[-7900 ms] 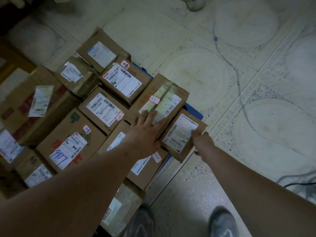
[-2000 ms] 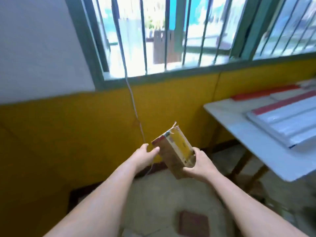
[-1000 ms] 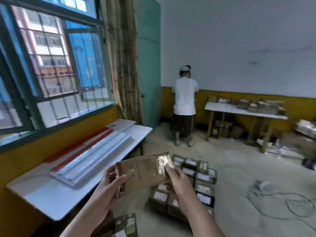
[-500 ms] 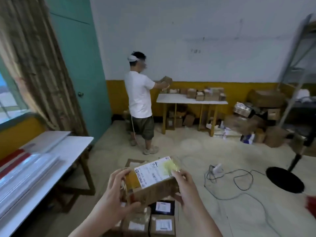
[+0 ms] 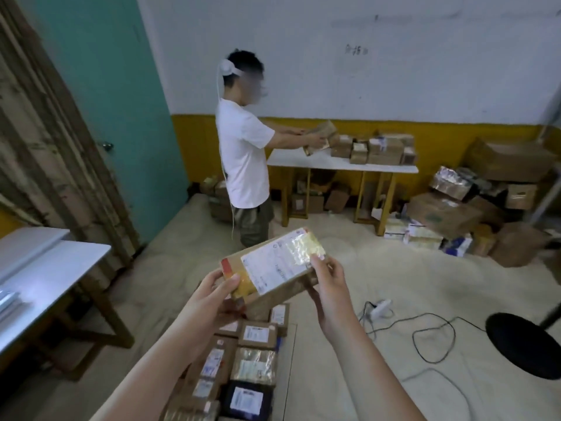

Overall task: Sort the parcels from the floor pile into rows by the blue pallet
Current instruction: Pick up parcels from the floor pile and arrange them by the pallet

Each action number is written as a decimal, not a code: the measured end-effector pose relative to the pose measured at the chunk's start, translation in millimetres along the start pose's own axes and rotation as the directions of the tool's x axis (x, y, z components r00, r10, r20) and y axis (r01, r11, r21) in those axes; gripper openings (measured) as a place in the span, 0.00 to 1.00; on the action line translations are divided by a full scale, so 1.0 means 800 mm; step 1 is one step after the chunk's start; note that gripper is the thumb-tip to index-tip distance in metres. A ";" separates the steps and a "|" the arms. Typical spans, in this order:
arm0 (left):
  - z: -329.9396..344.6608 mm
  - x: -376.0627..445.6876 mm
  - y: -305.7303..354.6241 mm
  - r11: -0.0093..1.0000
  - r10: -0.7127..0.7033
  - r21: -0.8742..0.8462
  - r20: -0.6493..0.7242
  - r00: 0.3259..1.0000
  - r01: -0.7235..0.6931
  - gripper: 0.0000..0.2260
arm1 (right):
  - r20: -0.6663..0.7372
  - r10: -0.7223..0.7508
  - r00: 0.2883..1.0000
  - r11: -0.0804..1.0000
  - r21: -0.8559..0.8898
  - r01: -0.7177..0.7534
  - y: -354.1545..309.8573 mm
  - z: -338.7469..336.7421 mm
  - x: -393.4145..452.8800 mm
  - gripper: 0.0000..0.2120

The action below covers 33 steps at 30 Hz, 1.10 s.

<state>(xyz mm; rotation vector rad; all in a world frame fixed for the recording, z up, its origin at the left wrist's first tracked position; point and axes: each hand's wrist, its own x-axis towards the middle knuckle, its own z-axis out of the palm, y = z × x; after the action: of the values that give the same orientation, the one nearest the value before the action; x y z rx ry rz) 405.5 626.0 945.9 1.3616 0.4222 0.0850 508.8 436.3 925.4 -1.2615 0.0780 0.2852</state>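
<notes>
A brown cardboard parcel [image 5: 274,268] with a white label and shiny yellow tape is held up in front of me, label side facing me. My left hand [image 5: 209,294] grips its lower left corner, thumb on top. My right hand [image 5: 329,281] grips its right end. Below my arms, rows of labelled parcels [image 5: 243,357] lie on the floor, among them a black one [image 5: 247,399]. No blue pallet shows from here.
A person in a white shirt [image 5: 246,159] handles a parcel at a white table [image 5: 340,164] by the far wall. Boxes pile up at the back right [image 5: 473,214]. A white table [image 5: 45,284] stands at left. Cables [image 5: 425,326] and a black fan base [image 5: 525,344] lie on the right floor.
I have turned from the window toward the room while holding the parcel in both hands. The parcel has been turned so that its label faces me. The far person has turned toward their table.
</notes>
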 end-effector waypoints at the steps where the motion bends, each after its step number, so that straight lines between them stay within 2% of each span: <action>1: 0.011 0.024 0.006 1.000 0.015 0.009 -0.015 1.000 -0.015 0.15 | -0.004 0.019 1.000 0.999 0.028 -0.019 -0.003 0.000 0.029 0.21; 4: 0.032 0.102 0.013 0.999 0.033 0.025 -0.058 0.998 -0.032 0.17 | 0.009 0.083 0.997 0.993 0.078 -0.083 -0.009 0.007 0.110 0.26; 7: 0.041 0.178 0.023 1.000 0.029 0.015 -0.089 0.996 -0.027 0.15 | 0.085 0.128 0.988 0.986 0.099 -0.137 -0.016 0.018 0.187 0.24; 15: 0.046 0.349 0.050 0.996 -0.060 0.065 -0.101 0.993 0.067 0.16 | 0.155 0.161 0.975 0.987 -0.030 -0.158 -0.051 0.043 0.377 0.22; 18: 0.037 0.390 0.055 0.991 -0.084 0.095 -0.125 0.989 0.096 0.22 | 0.178 0.173 0.969 0.985 -0.025 -0.171 -0.046 0.058 0.425 0.21; 21: 0.034 0.436 0.059 0.993 -0.087 0.062 -0.210 0.974 0.102 0.26 | 0.255 0.209 0.944 0.978 -0.039 -0.206 -0.040 0.076 0.491 0.19; 28: 0.066 0.525 0.053 0.993 -0.117 -0.044 -0.505 0.855 0.110 0.27 | 0.483 0.319 0.815 0.948 -0.168 -0.271 -0.013 0.107 0.643 0.22; 31: 0.089 0.546 0.050 0.987 -0.154 -0.127 -0.615 0.774 0.095 0.28 | 0.557 0.400 0.728 0.916 -0.259 -0.306 -0.010 0.118 0.697 0.22; 33: 0.099 0.558 0.045 0.982 -0.183 -0.167 -0.694 0.696 0.091 0.31 | 0.591 0.464 0.660 0.886 -0.308 -0.348 -0.009 0.131 0.726 0.21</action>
<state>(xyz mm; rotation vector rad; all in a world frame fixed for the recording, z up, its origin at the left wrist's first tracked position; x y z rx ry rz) 850.7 694.5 883.3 1.1292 1.1569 0.5201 1059.3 631.8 839.8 -1.2366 -0.2785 1.1455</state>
